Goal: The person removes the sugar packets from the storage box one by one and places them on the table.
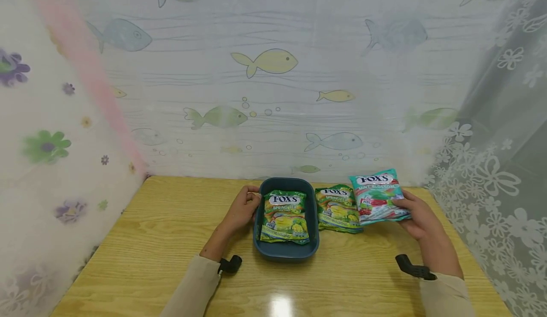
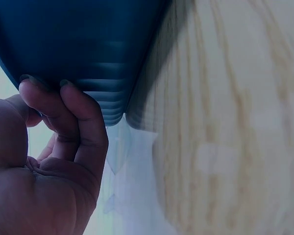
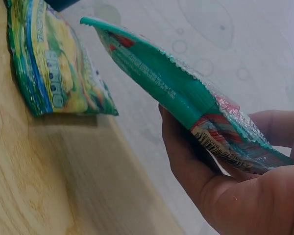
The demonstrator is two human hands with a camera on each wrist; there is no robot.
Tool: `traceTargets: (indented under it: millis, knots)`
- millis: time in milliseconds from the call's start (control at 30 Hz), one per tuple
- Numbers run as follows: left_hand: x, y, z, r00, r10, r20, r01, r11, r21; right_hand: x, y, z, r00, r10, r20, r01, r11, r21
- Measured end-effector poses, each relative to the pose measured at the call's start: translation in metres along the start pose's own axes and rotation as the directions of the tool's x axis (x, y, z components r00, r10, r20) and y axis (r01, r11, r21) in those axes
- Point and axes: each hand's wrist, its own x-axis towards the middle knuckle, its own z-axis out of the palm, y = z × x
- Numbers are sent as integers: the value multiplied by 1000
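Note:
In the head view, my right hand (image 1: 420, 216) grips a teal Fox's Mint Blossom candy bag (image 1: 378, 196) by its right edge, raised off the table. The right wrist view shows that bag (image 3: 181, 93) edge-on between thumb and fingers. My left hand (image 1: 244, 208) is at the left side of a dark blue plastic tub (image 1: 286, 251). In the left wrist view, loosely bent fingers (image 2: 81, 110) touch the tub's ribbed outer wall (image 2: 105, 85). A green Fox's Spring Tea bag (image 1: 285, 217) lies inside the tub. Another green Spring Tea bag (image 1: 338, 209) lies just right of it.
A wooden table (image 1: 171, 231) carries everything. Behind it hangs a white curtain (image 1: 273, 98) printed with fish, and flowered sheets (image 1: 47, 146) hang at both sides. A black wrist camera mount (image 1: 412, 267) is on each forearm.

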Motion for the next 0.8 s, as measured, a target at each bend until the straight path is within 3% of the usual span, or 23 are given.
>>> traceTargets:
  millis: [800]
  knots:
    - [0, -2, 0, 1000, 6, -1, -6, 1000, -4, 7, 19, -32, 993, 74, -91, -73, 997, 14]
